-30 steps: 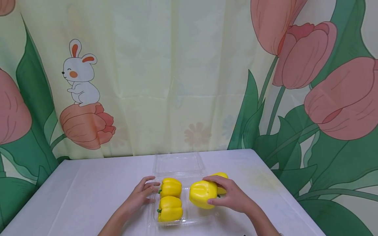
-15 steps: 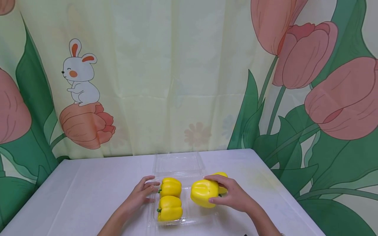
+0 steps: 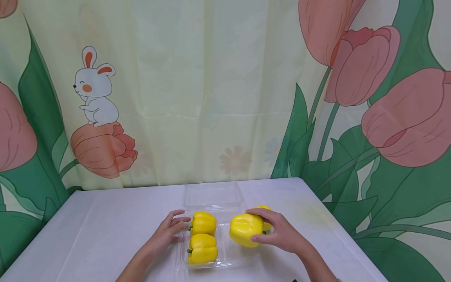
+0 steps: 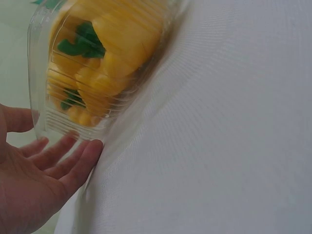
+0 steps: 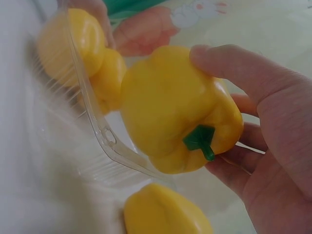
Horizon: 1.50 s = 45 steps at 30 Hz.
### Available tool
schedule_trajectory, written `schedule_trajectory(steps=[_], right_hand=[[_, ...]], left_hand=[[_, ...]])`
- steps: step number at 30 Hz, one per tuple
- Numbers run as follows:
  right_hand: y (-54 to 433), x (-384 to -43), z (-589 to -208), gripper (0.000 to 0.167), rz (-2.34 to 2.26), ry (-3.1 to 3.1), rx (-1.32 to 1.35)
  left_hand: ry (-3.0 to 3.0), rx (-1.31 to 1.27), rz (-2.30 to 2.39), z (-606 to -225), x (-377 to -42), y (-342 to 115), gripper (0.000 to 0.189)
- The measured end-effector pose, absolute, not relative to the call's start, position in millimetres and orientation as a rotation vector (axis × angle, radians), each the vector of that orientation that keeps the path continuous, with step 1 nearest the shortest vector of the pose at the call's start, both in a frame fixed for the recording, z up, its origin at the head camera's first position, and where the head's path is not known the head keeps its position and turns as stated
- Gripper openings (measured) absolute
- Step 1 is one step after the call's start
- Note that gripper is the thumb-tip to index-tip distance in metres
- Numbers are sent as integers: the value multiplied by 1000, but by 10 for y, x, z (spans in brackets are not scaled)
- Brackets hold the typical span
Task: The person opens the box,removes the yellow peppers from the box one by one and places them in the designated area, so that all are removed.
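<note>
A yellow bell pepper (image 3: pixel 246 230) is held in my right hand (image 3: pixel 278 232), thumb on one side and fingers on the other. It is above the right part of a clear plastic container (image 3: pixel 225 264); its green stem (image 5: pixel 201 140) faces the palm. Two more yellow peppers, a rear one (image 3: pixel 203 224) and a front one (image 3: pixel 202 249), lie in the container's left part. My left hand (image 3: pixel 170 230) is at the container's left side, its fingers loosely extended against the clear wall. Another yellow pepper (image 5: pixel 165 212) lies outside on the right, mostly hidden behind my right hand in the head view.
The container's clear lid (image 3: pixel 213 195) lies folded back toward the far edge of the white-covered table (image 3: pixel 116 219). A curtain (image 3: pixel 176 94) printed with tulips and a rabbit hangs behind. A small dark object (image 3: pixel 295 280) shows at the bottom edge.
My right hand has shifted slightly to the right, carrying the held pepper with it. My left hand and the peppers in the container stay in place.
</note>
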State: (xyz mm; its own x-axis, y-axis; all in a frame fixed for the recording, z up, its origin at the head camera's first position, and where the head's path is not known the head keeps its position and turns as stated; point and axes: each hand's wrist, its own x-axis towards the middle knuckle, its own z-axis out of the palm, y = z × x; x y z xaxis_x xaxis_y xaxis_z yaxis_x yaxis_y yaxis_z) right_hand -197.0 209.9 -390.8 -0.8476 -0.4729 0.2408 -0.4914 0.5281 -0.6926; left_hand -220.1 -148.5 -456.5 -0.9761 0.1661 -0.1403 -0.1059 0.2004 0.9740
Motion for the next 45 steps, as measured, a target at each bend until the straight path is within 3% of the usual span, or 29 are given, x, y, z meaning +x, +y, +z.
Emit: schedule_trajectory(steps=[45], right_hand=[[2265,-1960,-3924,54,1230,-2724,813]], left_hand=[[2268,79,1856,-4554,-2178,-1489,49]])
